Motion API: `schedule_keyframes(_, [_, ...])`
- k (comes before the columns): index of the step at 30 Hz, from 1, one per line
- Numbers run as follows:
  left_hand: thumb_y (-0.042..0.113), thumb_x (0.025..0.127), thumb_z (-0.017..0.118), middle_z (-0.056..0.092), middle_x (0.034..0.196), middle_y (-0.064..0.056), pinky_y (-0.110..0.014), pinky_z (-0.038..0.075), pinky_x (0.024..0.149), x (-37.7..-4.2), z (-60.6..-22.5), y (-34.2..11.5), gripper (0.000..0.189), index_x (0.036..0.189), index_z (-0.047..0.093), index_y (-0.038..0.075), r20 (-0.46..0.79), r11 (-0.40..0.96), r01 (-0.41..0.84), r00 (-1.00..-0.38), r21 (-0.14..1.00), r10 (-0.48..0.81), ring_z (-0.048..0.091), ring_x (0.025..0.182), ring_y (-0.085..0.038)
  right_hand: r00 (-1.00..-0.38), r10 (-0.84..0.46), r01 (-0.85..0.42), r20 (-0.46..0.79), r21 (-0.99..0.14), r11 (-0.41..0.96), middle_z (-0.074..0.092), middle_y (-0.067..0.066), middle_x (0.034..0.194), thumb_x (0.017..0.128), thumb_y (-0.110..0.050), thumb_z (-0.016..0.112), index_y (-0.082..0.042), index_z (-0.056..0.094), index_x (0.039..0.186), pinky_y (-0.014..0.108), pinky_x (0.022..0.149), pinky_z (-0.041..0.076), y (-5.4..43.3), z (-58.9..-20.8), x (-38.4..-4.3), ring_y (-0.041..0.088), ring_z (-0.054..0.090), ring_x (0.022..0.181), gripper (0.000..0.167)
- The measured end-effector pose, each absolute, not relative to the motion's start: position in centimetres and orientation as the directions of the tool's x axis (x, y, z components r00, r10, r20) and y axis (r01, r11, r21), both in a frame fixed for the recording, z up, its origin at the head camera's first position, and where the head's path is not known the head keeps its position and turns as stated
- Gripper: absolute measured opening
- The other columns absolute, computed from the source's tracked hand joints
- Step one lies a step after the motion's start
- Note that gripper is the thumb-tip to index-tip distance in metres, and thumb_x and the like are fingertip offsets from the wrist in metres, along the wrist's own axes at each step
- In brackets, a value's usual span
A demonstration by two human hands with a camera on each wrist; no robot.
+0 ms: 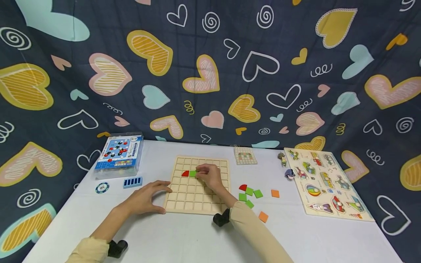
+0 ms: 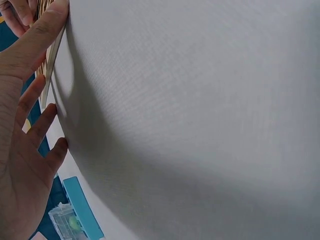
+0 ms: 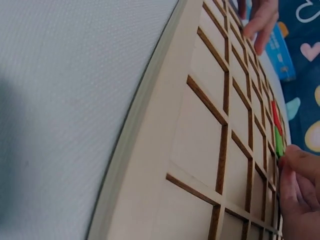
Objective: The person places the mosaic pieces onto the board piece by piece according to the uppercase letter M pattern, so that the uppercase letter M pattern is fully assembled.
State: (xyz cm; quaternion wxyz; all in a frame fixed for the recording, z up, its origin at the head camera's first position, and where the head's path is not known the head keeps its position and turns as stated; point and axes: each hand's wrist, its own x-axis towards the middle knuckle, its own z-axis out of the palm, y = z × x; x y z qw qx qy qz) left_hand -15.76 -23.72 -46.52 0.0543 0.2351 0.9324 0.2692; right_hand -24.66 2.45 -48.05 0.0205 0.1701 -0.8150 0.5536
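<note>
A wooden grid board (image 1: 184,199) lies on the white table. In one of its upper rows a red quarter-round tile (image 1: 185,173) sits beside a green square tile (image 1: 192,174). My right hand (image 1: 210,178) reaches over the board, thumb and fingertips pinching at the green tile's right side; the fingers hide part of it. In the right wrist view that hand (image 3: 302,187) meets the end of the green tile (image 3: 279,142). My left hand (image 1: 144,198) rests at the board's left edge, its thumb by the lower-left corner and its fingers extended.
Right of the board lie another red tile (image 1: 243,187), several green tiles (image 1: 258,193) and two orange tiles (image 1: 275,193). A pattern card (image 1: 245,156) is behind them. A picture puzzle board (image 1: 325,182) lies far right; a boxed set (image 1: 118,155), blue block (image 1: 133,182) and round chip (image 1: 102,187) are left.
</note>
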Motion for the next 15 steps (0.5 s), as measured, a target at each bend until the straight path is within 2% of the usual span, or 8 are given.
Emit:
schedule_keyframes(7, [0.048, 0.068, 0.082, 0.047, 0.143, -0.006, -0.061, 0.041, 0.095, -16.0, -46.5, -23.8, 0.064, 0.122, 0.062, 0.022, 0.047, 0.74, 0.425, -0.88, 0.521, 0.473, 0.042, 0.129, -0.039, -0.946, -0.261, -0.246, 0.191, -0.948, 0.2, 0.068, 0.026, 0.101, 0.082, 0.006, 0.07, 0.012, 0.067, 0.105, 0.031, 0.078, 0.056, 4.0, -47.3, -24.6, 0.036, 0.067, 0.093, 0.024])
schedule_keyframes(15, [0.05, 0.067, 0.081, 0.047, 0.143, -0.008, -0.063, 0.042, 0.092, -15.8, -46.7, -24.0, 0.064, 0.122, 0.062, 0.023, 0.048, 0.736, 0.429, -0.877, 0.524, 0.478, 0.042, 0.129, -0.041, -0.955, -0.283, -0.131, 0.086, -0.981, 0.144, 0.062, 0.031, 0.113, 0.086, 0.004, 0.065, 0.015, 0.06, 0.116, 0.039, 0.086, 0.054, 7.9, -46.4, -23.5, 0.041, 0.062, 0.105, 0.032])
